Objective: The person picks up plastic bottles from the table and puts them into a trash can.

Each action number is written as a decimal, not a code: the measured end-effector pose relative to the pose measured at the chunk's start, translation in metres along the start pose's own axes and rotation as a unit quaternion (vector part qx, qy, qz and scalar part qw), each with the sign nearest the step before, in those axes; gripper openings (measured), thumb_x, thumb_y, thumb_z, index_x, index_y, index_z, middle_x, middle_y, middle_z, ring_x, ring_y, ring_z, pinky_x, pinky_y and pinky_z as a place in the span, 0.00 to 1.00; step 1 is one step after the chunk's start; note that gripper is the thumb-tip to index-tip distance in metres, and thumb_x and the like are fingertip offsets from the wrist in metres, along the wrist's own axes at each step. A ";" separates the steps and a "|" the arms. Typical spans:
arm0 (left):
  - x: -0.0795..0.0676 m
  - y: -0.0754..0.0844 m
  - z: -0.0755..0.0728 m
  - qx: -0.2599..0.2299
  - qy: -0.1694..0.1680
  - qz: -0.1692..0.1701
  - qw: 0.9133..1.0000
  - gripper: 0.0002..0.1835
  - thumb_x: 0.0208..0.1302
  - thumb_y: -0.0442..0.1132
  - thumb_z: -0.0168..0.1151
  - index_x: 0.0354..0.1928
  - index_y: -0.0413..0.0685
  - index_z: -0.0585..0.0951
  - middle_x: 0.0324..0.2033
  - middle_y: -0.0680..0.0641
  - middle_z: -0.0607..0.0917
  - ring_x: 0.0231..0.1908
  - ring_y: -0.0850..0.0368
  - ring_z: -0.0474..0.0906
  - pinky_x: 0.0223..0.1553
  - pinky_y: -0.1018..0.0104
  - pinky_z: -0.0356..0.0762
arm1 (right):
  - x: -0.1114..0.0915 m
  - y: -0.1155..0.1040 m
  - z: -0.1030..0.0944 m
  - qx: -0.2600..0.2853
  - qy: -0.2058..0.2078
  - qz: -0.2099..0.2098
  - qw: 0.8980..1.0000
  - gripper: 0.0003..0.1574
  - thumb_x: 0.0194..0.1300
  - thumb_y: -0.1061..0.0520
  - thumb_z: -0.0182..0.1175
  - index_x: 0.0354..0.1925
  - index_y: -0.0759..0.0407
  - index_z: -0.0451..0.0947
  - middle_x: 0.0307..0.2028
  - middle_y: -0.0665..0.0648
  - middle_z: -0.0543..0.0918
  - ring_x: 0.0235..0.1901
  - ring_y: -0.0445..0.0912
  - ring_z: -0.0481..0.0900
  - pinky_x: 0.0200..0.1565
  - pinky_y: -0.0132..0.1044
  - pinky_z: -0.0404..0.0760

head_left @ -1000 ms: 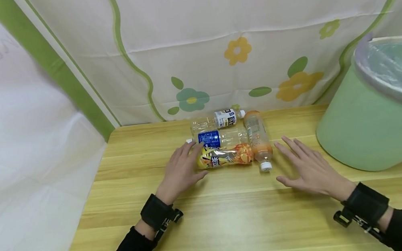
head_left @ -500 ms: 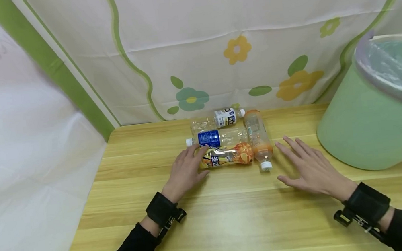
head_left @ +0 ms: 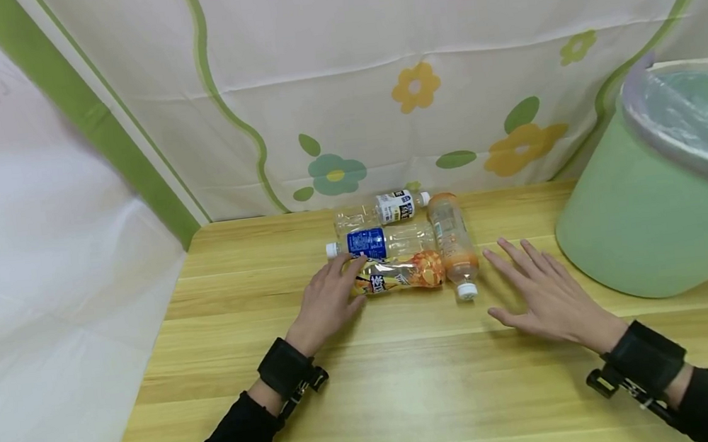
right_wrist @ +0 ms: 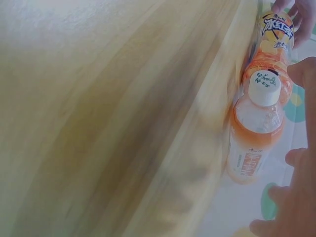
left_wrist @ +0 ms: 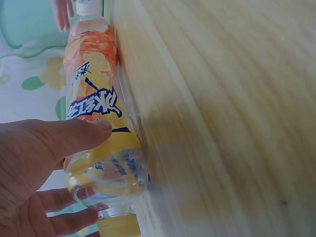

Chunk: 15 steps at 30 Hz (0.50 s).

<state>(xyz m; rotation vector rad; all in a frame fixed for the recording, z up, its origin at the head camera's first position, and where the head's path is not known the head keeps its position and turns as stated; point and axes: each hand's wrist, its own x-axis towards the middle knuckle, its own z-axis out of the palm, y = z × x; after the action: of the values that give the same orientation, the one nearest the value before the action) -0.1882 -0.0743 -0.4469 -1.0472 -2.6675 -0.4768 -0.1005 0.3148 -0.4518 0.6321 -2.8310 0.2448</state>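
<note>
My left hand [head_left: 326, 305] grips the left, yellow-capped end of an iced tea bottle [head_left: 400, 273] with a yellow and orange label. In the left wrist view, the thumb lies across the label of this bottle [left_wrist: 94, 98], with fingers on the far side. My right hand [head_left: 548, 295] hovers with spread fingers just right of a clear bottle with orange bands [head_left: 453, 236] and a white cap, apart from it. Behind the iced tea bottle lie a blue-labelled clear bottle [head_left: 407, 238] and a white-labelled clear bottle [head_left: 394, 206]. All these bottles lie on their sides.
A light green bin [head_left: 655, 220] with a clear plastic liner stands at the right on the wooden table [head_left: 408, 386]. A white curtain [head_left: 325, 53] with flowers hangs along the table's back edge. White cloth [head_left: 46, 279] hangs at the left.
My left hand has shifted slightly right along the iced tea bottle, uncovering the blue-labelled bottle's white cap. The right hand stays almost in place, and the bottles lie as before.
</note>
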 end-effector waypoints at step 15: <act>0.000 0.000 -0.011 -0.037 -0.031 -0.023 0.999 0.35 0.59 0.44 0.77 0.68 0.49 0.74 0.59 0.39 0.73 0.53 0.41 0.75 0.30 0.58 0.84 | 0.003 -0.006 -0.014 0.000 -0.009 0.006 1.000 0.61 0.63 0.30 0.64 0.81 0.50 0.50 0.78 0.66 0.52 0.73 0.71 0.48 0.67 0.71 0.49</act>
<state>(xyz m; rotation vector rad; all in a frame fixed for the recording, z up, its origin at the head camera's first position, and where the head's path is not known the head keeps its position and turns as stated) -0.1874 -0.0786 -0.4373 -1.0377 -2.7532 -0.5643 -0.0985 0.3114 -0.4373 0.6191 -2.8528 0.2413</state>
